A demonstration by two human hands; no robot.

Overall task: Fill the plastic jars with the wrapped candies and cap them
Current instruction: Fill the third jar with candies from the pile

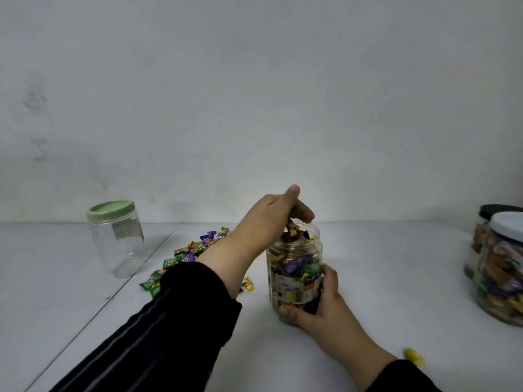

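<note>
near the tabletop's (382, 278) middle: open jar (294, 267), upright, uncapped, packed with wrapped candies up to the mouth. gripped low on its near side by right hand (317, 304), thumb across the bottom front, fingers (329, 274) curled round the right wall. above the mouth, left hand (278, 212), reached over from the left in a dark striped sleeve (181, 315), fingers bent down and bunched over brown-wrapped candies (293, 232) heaped at the rim; whether pinched or only pressed, cannot tell.

left of the jar, partly hidden behind the left forearm: loose candy pile (186, 254) on the tabletop, green, purple, orange and yellow wrappers, spread toward the back edge. one yellow piece (249, 284) just beside the jar's left, near the forearm.

toward the back left: empty jar (117, 241), clear, upright, green lid (111, 211) on, well apart from the open jar. thin seam line (113, 295) running across the tabletop from beside it toward the near left corner.

at the right edge: two filled jars, cut off by the frame; nearer one (501, 275) with white lid (508, 226), farther one behind it with black lid (498, 210), touching or just beside each other.

near the front right, by the right sleeve: blurred yellow scrap (413, 356), too smeared to identify.

behind the back edge: plain pale wall (254, 94).
</note>
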